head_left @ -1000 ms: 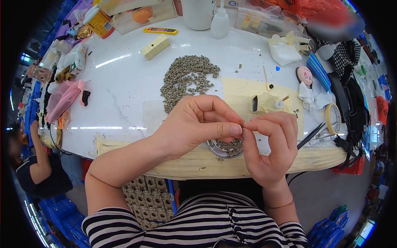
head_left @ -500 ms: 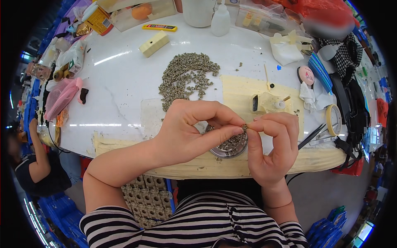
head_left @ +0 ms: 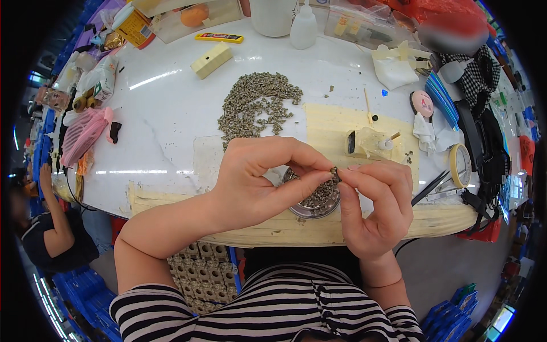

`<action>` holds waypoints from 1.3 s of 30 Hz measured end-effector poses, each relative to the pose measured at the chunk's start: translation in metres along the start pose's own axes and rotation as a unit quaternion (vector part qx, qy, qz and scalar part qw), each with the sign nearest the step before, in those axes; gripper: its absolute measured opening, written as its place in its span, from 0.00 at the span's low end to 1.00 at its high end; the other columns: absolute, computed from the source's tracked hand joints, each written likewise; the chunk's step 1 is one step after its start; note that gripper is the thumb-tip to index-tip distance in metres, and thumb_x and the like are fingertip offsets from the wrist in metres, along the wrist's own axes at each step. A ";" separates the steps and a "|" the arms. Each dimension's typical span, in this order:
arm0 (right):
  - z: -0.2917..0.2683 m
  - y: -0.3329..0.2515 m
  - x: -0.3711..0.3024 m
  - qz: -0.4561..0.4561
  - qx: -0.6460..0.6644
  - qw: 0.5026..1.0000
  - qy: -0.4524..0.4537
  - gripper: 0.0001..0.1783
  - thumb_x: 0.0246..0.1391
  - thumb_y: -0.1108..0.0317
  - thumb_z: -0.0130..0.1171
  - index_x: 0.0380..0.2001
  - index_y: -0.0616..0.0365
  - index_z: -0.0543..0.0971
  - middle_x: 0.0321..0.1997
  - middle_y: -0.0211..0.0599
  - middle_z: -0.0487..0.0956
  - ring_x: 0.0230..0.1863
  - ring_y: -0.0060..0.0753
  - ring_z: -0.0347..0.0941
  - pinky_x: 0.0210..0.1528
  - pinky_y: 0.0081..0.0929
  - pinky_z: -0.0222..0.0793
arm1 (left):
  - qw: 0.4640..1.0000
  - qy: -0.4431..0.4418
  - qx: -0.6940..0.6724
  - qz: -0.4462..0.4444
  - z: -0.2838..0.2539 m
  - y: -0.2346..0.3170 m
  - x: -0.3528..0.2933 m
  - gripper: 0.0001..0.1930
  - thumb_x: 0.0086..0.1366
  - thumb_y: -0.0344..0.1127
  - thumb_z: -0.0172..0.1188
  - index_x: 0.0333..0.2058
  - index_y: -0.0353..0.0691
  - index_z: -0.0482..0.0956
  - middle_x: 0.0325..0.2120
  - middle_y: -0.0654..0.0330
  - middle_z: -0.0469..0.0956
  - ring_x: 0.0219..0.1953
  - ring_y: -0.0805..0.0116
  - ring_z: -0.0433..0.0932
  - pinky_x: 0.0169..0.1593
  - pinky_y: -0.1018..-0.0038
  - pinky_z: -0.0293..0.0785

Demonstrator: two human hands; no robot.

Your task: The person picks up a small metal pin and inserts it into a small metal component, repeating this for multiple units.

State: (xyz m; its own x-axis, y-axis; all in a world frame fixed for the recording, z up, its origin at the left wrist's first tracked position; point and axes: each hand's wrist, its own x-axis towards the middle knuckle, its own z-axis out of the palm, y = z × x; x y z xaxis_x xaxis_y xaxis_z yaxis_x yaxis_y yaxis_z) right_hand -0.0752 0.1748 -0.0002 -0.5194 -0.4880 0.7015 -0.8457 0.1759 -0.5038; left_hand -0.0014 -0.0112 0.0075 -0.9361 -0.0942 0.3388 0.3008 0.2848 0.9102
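Over a round metal dish [head_left: 317, 215] my left hand [head_left: 265, 176] pinches a small metal part [head_left: 334, 171] between thumb and forefinger. From the other side, my right hand [head_left: 379, 202] has its curled forefinger and thumb at the same part; its fingertips partly cover it. More small metal parts [head_left: 318, 198] lie in the dish, which both hands partly hide. Beyond my left hand a pile of similar metal pieces [head_left: 245, 108] spreads over the white table [head_left: 165, 125].
A squat bottle [head_left: 376, 142] stands on a cream-coloured sheet [head_left: 325, 119]. Tweezers [head_left: 430, 188] and a tape roll [head_left: 460, 165] lie at the right. Farther back are a cream block [head_left: 212, 60], a yellow cutter [head_left: 219, 38] and a white squeeze bottle [head_left: 303, 28]. Another person [head_left: 57, 233] sits at the left.
The small part has turned slightly and shows more plainly between my fingertips. My right thumb and forefinger have shifted a little; my left hand stays nearly in place.
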 end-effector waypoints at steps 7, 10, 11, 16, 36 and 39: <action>0.002 0.000 -0.001 0.005 -0.004 1.000 0.012 0.17 0.40 0.80 0.71 0.37 0.56 0.84 0.35 0.32 0.79 0.35 0.34 0.73 0.37 0.28 0.69 | 1.000 -0.012 -0.002 -0.012 -0.001 0.003 0.000 0.06 0.59 0.21 0.66 0.36 0.32 0.84 0.31 0.57 0.85 0.33 0.74 0.82 0.40 0.79 0.78; 0.003 -0.001 -0.001 0.005 -0.001 1.000 0.015 0.17 0.40 0.81 0.71 0.37 0.55 0.84 0.35 0.31 0.80 0.35 0.34 0.73 0.37 0.28 0.68 | 0.990 -0.028 -0.092 -0.102 -0.001 0.003 -0.002 0.06 0.60 0.21 0.66 0.37 0.32 0.83 0.34 0.57 0.84 0.37 0.74 0.81 0.43 0.78 0.77; 0.003 -0.001 -0.001 0.004 -0.001 1.000 0.013 0.18 0.40 0.81 0.71 0.37 0.55 0.84 0.35 0.31 0.80 0.35 0.34 0.73 0.37 0.28 0.69 | 0.981 -0.031 -0.133 -0.139 0.000 0.002 -0.003 0.06 0.61 0.21 0.65 0.38 0.32 0.83 0.34 0.57 0.84 0.38 0.75 0.81 0.44 0.77 0.77; 0.003 0.000 -0.002 -0.004 -0.004 1.000 0.007 0.18 0.39 0.81 0.71 0.37 0.55 0.84 0.35 0.30 0.80 0.35 0.35 0.73 0.38 0.29 0.69 | 0.968 -0.052 -0.165 -0.182 -0.003 0.002 0.000 0.06 0.62 0.22 0.66 0.38 0.32 0.82 0.35 0.58 0.83 0.39 0.75 0.80 0.46 0.77 0.77; 0.003 -0.001 -0.003 0.001 -0.020 1.000 0.008 0.16 0.37 0.81 0.70 0.34 0.56 0.82 0.34 0.32 0.79 0.36 0.36 0.73 0.38 0.30 0.69 | 0.970 -0.058 -0.151 -0.181 -0.002 0.006 -0.001 0.06 0.61 0.22 0.66 0.38 0.32 0.82 0.35 0.59 0.83 0.38 0.76 0.80 0.45 0.77 0.77; 0.003 -0.001 -0.004 0.001 -0.021 1.000 0.008 0.16 0.37 0.81 0.70 0.34 0.56 0.82 0.34 0.32 0.79 0.36 0.37 0.73 0.38 0.30 0.69 | 0.967 -0.059 -0.157 -0.194 -0.002 0.006 0.000 0.06 0.61 0.22 0.65 0.38 0.31 0.82 0.35 0.59 0.83 0.39 0.76 0.80 0.46 0.77 0.77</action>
State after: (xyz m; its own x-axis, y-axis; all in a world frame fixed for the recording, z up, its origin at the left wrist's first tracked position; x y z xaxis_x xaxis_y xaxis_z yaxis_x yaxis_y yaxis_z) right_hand -0.0722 0.1734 -0.0040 -0.5223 -0.4733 0.7094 -0.8492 0.2130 -0.4831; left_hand 0.0009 -0.0111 0.0132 -0.9983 -0.0218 -0.0550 -0.0537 -0.0564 0.9970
